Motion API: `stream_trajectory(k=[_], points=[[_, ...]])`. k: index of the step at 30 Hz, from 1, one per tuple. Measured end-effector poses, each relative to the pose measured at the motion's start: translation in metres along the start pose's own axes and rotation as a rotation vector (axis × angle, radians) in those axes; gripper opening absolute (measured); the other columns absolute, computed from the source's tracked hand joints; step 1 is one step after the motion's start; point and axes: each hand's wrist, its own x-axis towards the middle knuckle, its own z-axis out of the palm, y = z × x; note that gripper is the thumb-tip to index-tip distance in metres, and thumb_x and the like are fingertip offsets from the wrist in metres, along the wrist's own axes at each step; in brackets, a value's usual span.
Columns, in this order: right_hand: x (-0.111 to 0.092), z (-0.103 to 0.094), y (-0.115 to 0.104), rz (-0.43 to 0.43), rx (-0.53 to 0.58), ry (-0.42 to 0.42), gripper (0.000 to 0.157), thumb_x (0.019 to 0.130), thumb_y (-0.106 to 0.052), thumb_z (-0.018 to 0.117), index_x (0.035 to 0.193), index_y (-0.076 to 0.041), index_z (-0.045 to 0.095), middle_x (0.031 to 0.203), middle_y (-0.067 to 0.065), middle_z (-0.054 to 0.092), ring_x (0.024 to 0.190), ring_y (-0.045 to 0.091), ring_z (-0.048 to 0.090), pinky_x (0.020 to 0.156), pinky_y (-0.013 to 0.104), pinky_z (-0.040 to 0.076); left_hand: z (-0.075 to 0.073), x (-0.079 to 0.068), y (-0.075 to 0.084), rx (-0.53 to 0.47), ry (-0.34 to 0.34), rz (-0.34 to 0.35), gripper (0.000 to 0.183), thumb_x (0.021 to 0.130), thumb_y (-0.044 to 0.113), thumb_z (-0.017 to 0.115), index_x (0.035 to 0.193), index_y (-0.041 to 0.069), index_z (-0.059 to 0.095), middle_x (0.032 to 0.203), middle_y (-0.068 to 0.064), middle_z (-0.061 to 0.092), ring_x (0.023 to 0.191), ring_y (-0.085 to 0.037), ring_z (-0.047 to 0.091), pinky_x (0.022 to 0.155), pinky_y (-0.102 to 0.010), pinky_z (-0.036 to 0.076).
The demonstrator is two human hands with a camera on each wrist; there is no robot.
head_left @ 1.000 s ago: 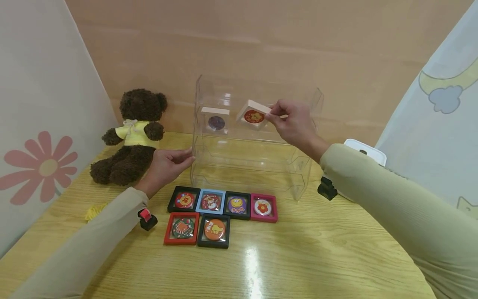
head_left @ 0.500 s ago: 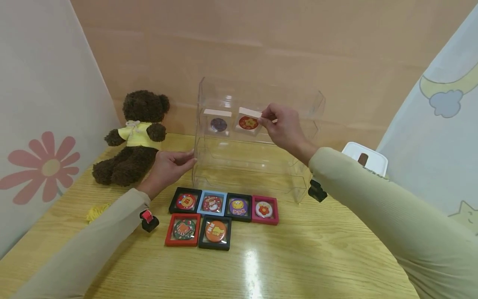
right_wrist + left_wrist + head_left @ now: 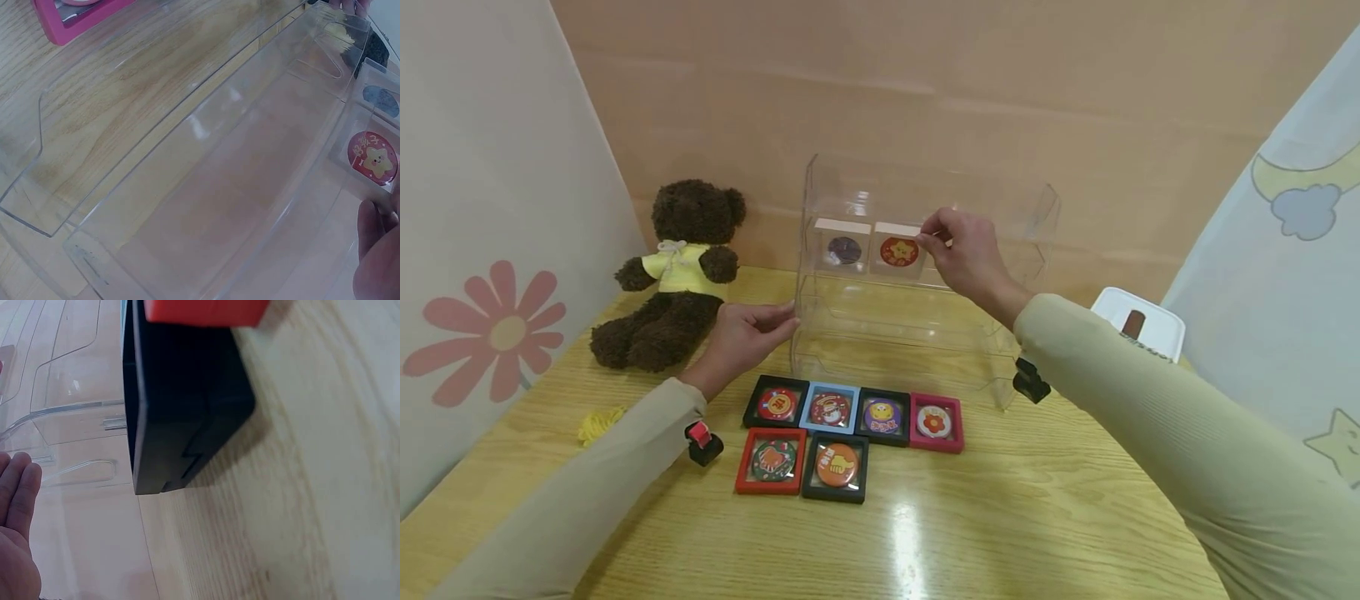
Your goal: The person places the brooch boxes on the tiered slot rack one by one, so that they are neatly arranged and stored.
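Pinching the white star frame point(image 3: 898, 252) by its right side, your right hand point(image 3: 968, 250) is holding it between thumb and fingertips up on the top tier of the clear rack point(image 3: 902, 329). That red badge with the yellow star is facing you, and the frame is sitting just right of the white frame with the dark badge point(image 3: 844, 250); I can't tell if the two are actually touching. Meanwhile your left hand point(image 3: 741, 342) is reaching the rack's left side about halfway up, fingers staying pretty straight and just touching the edge. Down in front of the rack, six more frames are lying flat in two rows: black with a red badge point(image 3: 776, 404), light blue point(image 3: 831, 408), black with a purple badge point(image 3: 882, 417) and pink point(image 3: 936, 422) are making up the back row, while red point(image 3: 772, 461) and black with an orange thumbs-up point(image 3: 836, 468) are sitting nearer you. Off to the left, a brown teddy bear point(image 3: 685, 267) in a yellow top is leaning back on the wooden table point(image 3: 1000, 517), some yellow string point(image 3: 601, 425) is lying by your left sleeve, and a white container point(image 3: 1112, 305) is peeking out past your right sleeve.
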Motion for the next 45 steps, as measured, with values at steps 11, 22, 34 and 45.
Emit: stream_trajectory(k=[11,22,34,45], points=[[-0.003,0.000,0.002,0.018,-0.024,-0.013,0.010,0.092,-0.008,0.064,0.090,0.001,0.066,0.091,0.011,0.067,0.084,0.023,0.066,0.071,0.037,0.052,0.005,0.002,0.004,-0.018,-0.008,0.016,0.026,0.087,0.009,0.071,0.111,-0.001,0.068,0.100,-0.016,0.068,0.084,-0.023,0.069,0.067,-0.021,0.053],[-0.008,-0.008,0.000,-0.018,-0.039,-0.023,0.014,0.094,-0.013,0.062,0.098,0.000,0.067,0.099,0.012,0.068,0.086,0.026,0.066,0.074,0.040,0.052,0.004,0.002,0.004,-0.003,-0.013,0.030,0.027,0.086,0.009,0.071,0.110,-0.002,0.069,0.100,-0.015,0.068,0.084,-0.017,0.069,0.067,-0.022,0.053],[-0.032,-0.028,0.009,-0.151,-0.115,0.029,0.019,0.095,-0.018,0.060,0.090,-0.002,0.068,0.088,0.009,0.067,0.076,0.022,0.064,0.069,0.040,0.048,-0.006,0.002,0.005,0.030,0.001,0.020,0.027,0.086,0.009,0.072,0.110,-0.001,0.069,0.099,-0.015,0.068,0.082,-0.013,0.068,0.066,-0.018,0.052],[-0.108,-0.020,0.033,-0.165,-0.040,0.083,0.007,0.088,-0.008,0.064,0.090,-0.001,0.063,0.076,0.004,0.059,0.061,0.012,0.056,0.051,0.030,0.049,-0.006,0.003,0.000,0.040,0.010,0.021,0.026,0.085,0.007,0.072,0.109,-0.003,0.069,0.098,-0.017,0.068,0.082,-0.011,0.068,0.067,-0.018,0.052]])
